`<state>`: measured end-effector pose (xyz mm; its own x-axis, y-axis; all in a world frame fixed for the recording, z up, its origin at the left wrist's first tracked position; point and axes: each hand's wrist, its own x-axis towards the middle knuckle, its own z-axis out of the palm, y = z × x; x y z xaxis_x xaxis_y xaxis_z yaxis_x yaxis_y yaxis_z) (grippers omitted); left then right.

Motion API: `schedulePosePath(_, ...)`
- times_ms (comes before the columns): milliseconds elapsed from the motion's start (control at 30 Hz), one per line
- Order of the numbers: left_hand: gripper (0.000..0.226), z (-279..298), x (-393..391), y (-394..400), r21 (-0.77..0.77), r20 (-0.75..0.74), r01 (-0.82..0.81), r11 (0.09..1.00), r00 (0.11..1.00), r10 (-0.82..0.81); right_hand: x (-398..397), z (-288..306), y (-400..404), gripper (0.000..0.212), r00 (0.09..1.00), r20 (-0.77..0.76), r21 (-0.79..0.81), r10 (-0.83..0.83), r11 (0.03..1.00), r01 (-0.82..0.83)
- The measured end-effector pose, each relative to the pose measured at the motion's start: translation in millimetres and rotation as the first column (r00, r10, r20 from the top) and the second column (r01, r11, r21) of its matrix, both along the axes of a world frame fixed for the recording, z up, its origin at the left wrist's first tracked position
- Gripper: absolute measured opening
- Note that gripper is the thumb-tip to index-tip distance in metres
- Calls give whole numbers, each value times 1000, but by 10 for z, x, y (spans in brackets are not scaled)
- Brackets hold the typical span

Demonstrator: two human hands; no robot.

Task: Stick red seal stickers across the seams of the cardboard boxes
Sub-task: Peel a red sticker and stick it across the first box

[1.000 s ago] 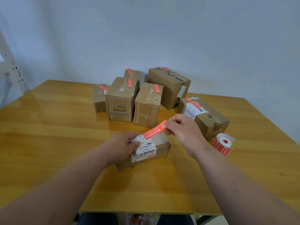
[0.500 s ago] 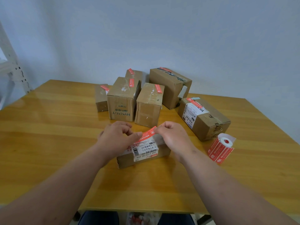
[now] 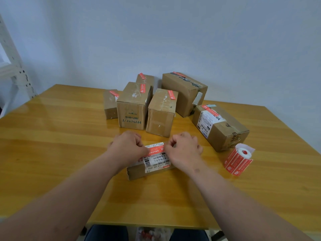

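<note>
The small cardboard box (image 3: 152,166) lies flat on the counter (image 3: 52,145), nearest the person, and everything else is best placed from it. A red seal sticker (image 3: 155,150) stretches across its top, just above the white shipping label (image 3: 157,162). The left hand (image 3: 127,146) pinches the sticker's left end and the right hand (image 3: 185,149) its right end — each grip clenched on the strip, probably to keep it taut and straight as it goes down over the seam. Whether the strip already touches the cardboard I cannot tell.

Beyond the box stands a cluster of sealed boxes (image 3: 132,108), each already wearing a red strip, with one longer box (image 3: 220,126) off to its right. The sticker roll (image 3: 238,160) sits right of the small box — within easy reach for the next peel.
</note>
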<state>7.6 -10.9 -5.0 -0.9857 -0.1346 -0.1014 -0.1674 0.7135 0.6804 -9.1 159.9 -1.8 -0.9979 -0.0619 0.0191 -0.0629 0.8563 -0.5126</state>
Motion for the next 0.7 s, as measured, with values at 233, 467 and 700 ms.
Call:
schedulePosePath(233,19,15,-10,46,-256,-1,39,966,999,-41,-19,-86,15,14,998,-50,56,49,997,-46)
schedulePosePath(467,18,10,-51,58,-300,1,83,950,996,-86,-45,-110,25,14,995,-72,74,72,995,-67)
schedulePosePath(700,21,32,-26,103,-268,3,73,961,997,-75,-58,-122,47,15,995,-65,67,82,995,-77)
